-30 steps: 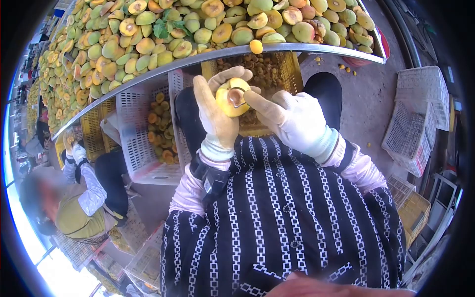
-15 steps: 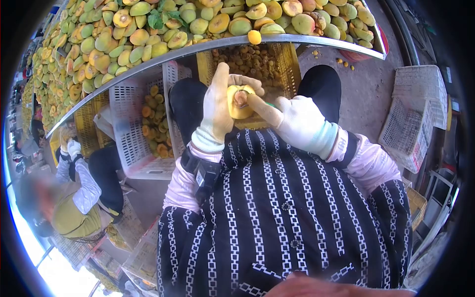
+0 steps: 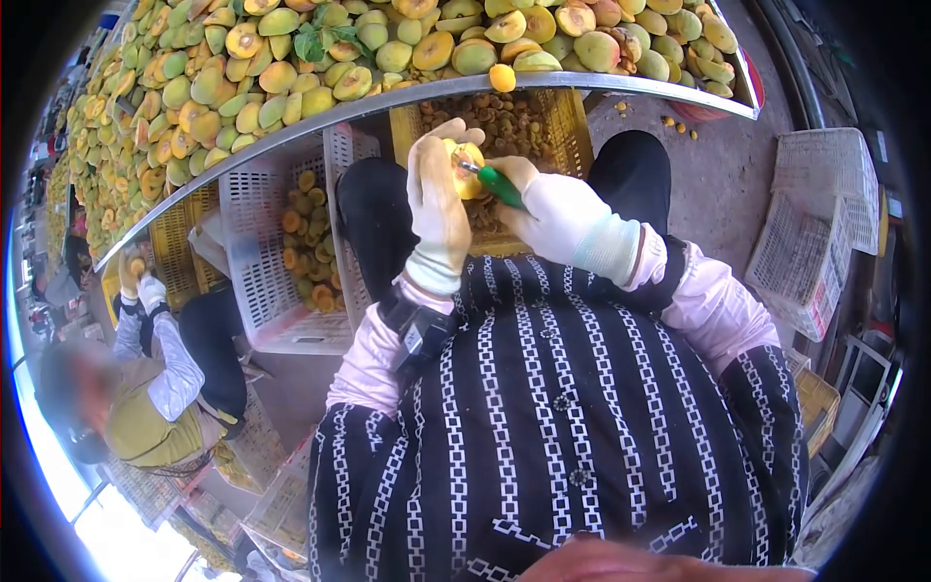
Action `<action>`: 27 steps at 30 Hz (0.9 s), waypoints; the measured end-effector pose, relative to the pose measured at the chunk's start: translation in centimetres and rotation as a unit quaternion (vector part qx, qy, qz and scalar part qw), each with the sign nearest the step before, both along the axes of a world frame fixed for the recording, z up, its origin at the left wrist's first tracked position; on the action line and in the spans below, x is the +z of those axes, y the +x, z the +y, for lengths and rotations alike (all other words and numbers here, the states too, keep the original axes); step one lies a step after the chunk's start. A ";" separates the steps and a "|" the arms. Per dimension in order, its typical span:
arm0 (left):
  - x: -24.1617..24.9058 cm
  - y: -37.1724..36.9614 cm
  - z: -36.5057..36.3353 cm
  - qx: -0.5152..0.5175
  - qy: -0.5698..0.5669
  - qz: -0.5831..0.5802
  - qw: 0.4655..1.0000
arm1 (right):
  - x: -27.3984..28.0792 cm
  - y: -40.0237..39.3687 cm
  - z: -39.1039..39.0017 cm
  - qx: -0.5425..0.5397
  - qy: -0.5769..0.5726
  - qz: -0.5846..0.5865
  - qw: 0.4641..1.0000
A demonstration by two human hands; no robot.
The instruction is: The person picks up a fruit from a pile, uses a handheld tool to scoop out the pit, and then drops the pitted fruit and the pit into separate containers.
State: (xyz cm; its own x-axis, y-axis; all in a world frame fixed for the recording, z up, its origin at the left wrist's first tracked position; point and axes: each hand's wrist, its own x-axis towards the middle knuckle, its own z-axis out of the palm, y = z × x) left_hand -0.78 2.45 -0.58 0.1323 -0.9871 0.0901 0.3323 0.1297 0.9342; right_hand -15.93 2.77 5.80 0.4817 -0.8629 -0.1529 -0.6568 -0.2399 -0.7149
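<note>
My left hand [image 3: 434, 199], in a white glove with a tan palm, is wrapped round a yellow peach half [image 3: 470, 184] with its cut face turned to the right. My right hand [image 3: 567, 215], gloved too, grips the green handle of a pitting tool [image 3: 500, 185]. The tool's metal end meets the cut face at its centre. Both hands are above my lap, in front of a yellow crate [image 3: 575, 136] that holds brown peach pits.
A metal-edged table [image 3: 388, 98] heaped with peaches crosses the front. To the left, a white crate [image 3: 244, 262] contains peach halves. White crates [image 3: 795, 247] stand at the right. On the far left sits another person [image 3: 160, 398] in gloves.
My right hand has turned, bringing the green handle into view and the metal end into the peach's centre. My left hand has tilted the peach half and raised it slightly.
</note>
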 end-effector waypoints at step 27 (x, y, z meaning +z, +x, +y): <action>0.9 0.5 -1.2 -0.059 0.099 0.087 0.989 | -0.9 -0.8 -2.1 0.023 0.638 -0.459 0.618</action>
State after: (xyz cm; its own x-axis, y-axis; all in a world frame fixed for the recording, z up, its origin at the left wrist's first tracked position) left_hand -0.28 1.28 0.35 0.0109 -0.9926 -0.1212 0.4926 -0.1002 0.8645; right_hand -16.74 0.64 4.89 0.8903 -0.3038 -0.3392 0.1516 0.9002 -0.4083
